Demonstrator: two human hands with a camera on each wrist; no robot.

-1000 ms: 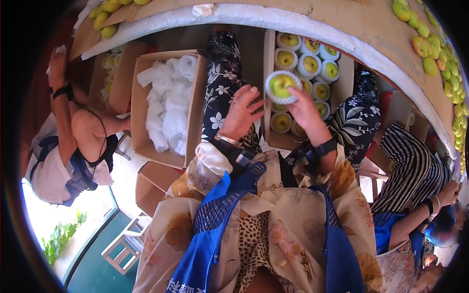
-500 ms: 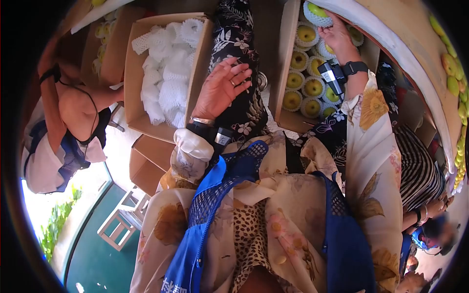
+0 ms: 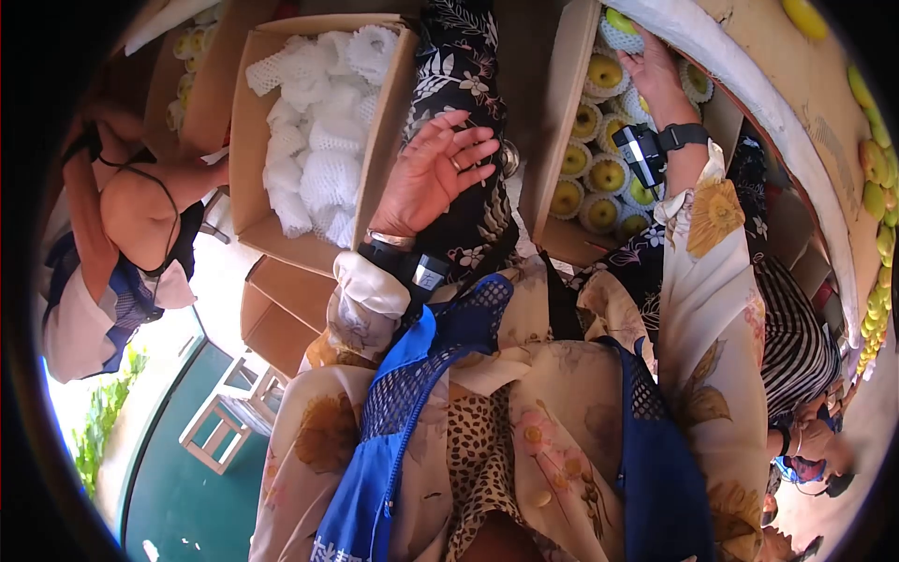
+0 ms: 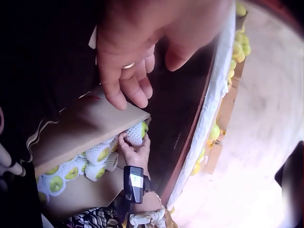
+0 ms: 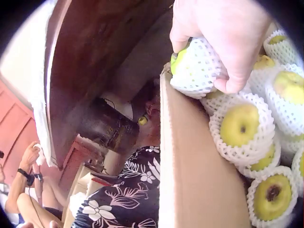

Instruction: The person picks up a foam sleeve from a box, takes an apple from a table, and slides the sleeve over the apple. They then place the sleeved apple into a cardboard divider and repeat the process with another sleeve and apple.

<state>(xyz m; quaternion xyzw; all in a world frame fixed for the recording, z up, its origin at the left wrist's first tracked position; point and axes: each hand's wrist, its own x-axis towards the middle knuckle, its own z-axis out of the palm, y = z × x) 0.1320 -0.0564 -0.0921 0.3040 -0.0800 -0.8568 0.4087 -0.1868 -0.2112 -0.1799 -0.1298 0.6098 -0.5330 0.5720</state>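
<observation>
My right hand (image 3: 655,82) grips a yellow-green apple (image 5: 195,69) in a white foam net sleeve, thumb on one side and fingers on the other. It is at the far corner of a cardboard box (image 5: 197,166), on top of other sleeved apples (image 5: 240,126). Over my lap, my left hand (image 3: 431,178) is held in the air with its fingers loosely bent and nothing in them. In the left wrist view that hand fills the top, while the sleeved apple (image 4: 136,133) appears below it, pinched at the box corner.
To my left stands a cardboard box (image 3: 248,150) of white foam sleeves (image 3: 328,131). A counter with a white padded edge (image 3: 749,70) curves overhead, bearing loose fruit (image 3: 876,169). One person (image 3: 140,220) sits at left, another at right in striped trousers (image 3: 796,328).
My right hand has carried the sleeved apple from over my lap to the box's far corner and stays on it. My left hand has drawn back leftward, and the view has shifted right.
</observation>
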